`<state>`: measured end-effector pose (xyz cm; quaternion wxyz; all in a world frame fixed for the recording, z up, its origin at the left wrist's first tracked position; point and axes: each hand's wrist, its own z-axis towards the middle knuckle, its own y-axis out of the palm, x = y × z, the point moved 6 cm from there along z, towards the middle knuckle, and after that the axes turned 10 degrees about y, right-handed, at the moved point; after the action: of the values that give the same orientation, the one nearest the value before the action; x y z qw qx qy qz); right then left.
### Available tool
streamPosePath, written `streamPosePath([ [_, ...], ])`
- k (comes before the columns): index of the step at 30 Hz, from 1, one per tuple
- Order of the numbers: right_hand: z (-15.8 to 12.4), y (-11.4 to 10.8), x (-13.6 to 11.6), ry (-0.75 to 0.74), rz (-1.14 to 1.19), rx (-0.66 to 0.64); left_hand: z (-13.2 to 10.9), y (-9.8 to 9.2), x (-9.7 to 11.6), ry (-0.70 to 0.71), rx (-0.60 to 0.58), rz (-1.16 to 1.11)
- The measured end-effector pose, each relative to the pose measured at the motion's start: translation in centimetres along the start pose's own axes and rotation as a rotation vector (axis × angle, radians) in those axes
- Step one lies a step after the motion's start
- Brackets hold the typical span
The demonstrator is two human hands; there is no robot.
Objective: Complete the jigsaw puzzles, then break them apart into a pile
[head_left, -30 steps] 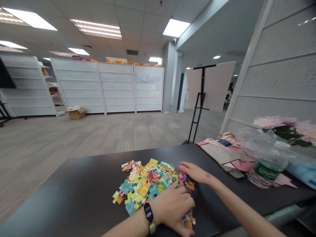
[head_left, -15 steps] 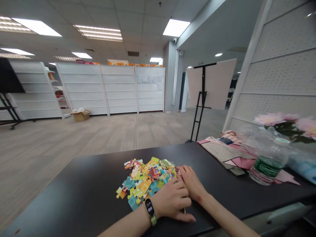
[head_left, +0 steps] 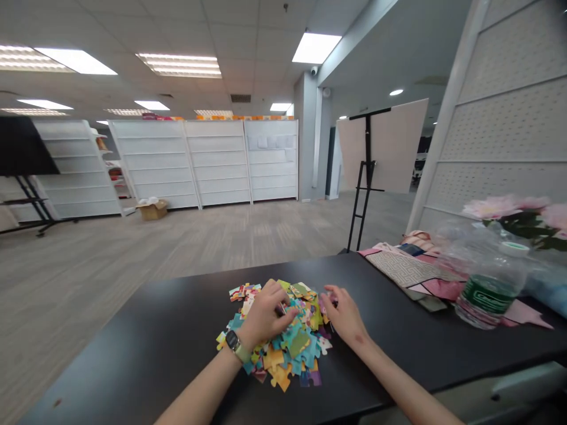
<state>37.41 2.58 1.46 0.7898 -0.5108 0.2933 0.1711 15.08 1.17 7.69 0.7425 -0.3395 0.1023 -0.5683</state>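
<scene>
A loose heap of colourful jigsaw puzzle pieces [head_left: 296, 342] lies on the black table [head_left: 177, 330]. My left hand [head_left: 268, 313] is over the heap's left and middle part, fingers bent and thumb apart from them; it hides the pieces beneath. A watch with a pale green band [head_left: 237, 347] is on that wrist. At the right edge of the heap is my right hand [head_left: 345, 316], its thumb and fingers curled about a small purplish puzzle piece [head_left: 328, 300], partly hidden.
On the table's right side stand a plastic bottle with a green label [head_left: 486, 294], folded pink and patterned cloths [head_left: 398, 271], and pink flowers [head_left: 491, 208]. Past the table are a black easel stand with a board [head_left: 365, 159], white shelves [head_left: 224, 162] and a cardboard box [head_left: 153, 210].
My left hand has moved from the heap's near right side up and left onto its middle, uncovering pieces. My right hand stays by the right edge, fingers more curled. The view has shifted slightly.
</scene>
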Motion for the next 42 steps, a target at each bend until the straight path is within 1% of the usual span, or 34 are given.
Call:
streamPosePath([
  [3, 0.7, -0.4, 0.0, 0.021, 0.033, 0.034, -1.7, -0.2, -1.2, -0.075, -0.01, -0.104],
  [5, 0.9, -0.8, -0.2, 0.025, 0.044, 0.051, -3.0, -0.3, -1.7, -0.097, -0.05, -0.162],
  [8, 1.1, -1.6, -1.0, -0.006, 0.062, 0.067, -4.6, -0.9, -2.7, -0.161, -0.139, -0.138],
  [11, 1.1, -1.9, -2.9, -0.069, 0.079, 0.065, -5.5, -1.4, -3.5, -0.223, -0.222, -0.089],
  [13, 0.9, -1.4, -4.6, -0.116, 0.092, 0.033, -5.8, -1.4, -3.9, -0.242, -0.255, -0.094],
  [14, 0.7, -0.9, -5.5, -0.142, 0.099, 0.003, -5.8, -1.3, -4.2, -0.247, -0.248, -0.106],
  [16, 0.2, 0.5, -7.6, -0.194, 0.117, -0.075, -5.8, -1.6, -5.1, -0.267, -0.187, -0.139],
  [18, -0.4, 2.0, -9.5, -0.248, 0.137, -0.17, -6.1, -2.3, -6.9, -0.338, -0.112, -0.12],
  [19, -0.6, 2.7, -10.3, -0.272, 0.146, -0.218, -6.4, -2.8, -8.0, -0.395, -0.1, -0.076],
  [21, -0.4, 3.6, -11.2, -0.3, 0.161, -0.291, -7.4, -3.6, -10.2, -0.523, -0.143, 0.046],
  [23, 0.7, 3.8, -10.9, -0.287, 0.161, -0.317, -8.6, -4.0, -11.9, -0.634, -0.226, 0.146],
  [25, 2.3, 3.5, -9.3, -0.234, 0.131, -0.316, -9.6, -3.9, -12.9, -0.696, -0.289, 0.188],
  [28, 4.2, 3.1, -5.7, -0.134, 0.043, -0.33, -10.2, -2.7, -13.1, -0.724, -0.343, 0.21],
  [30, 4.6, 3.2, -3.7, -0.083, -0.012, -0.351, -10.0, -1.9, -12.8, -0.72, -0.37, 0.223],
  [32, 4.2, 3.6, -2.7, -0.059, -0.042, -0.37, -9.7, -1.5, -12.5, -0.71, -0.385, 0.262],
  [36, 3.1, 5.0, -3.3, -0.051, -0.052, -0.366, -8.7, -1.6, -11.7, -0.629, -0.345, 0.301],
  [39, 2.5, 5.7, -4.2, -0.043, -0.057, -0.315, -8.1, -1.7, -10.9, -0.566, -0.305, 0.278],
  [42, 1.9, 5.9, -4.7, -0.045, -0.065, -0.265, -7.5, -1.6, -10.1, -0.522, -0.261, 0.274],
])
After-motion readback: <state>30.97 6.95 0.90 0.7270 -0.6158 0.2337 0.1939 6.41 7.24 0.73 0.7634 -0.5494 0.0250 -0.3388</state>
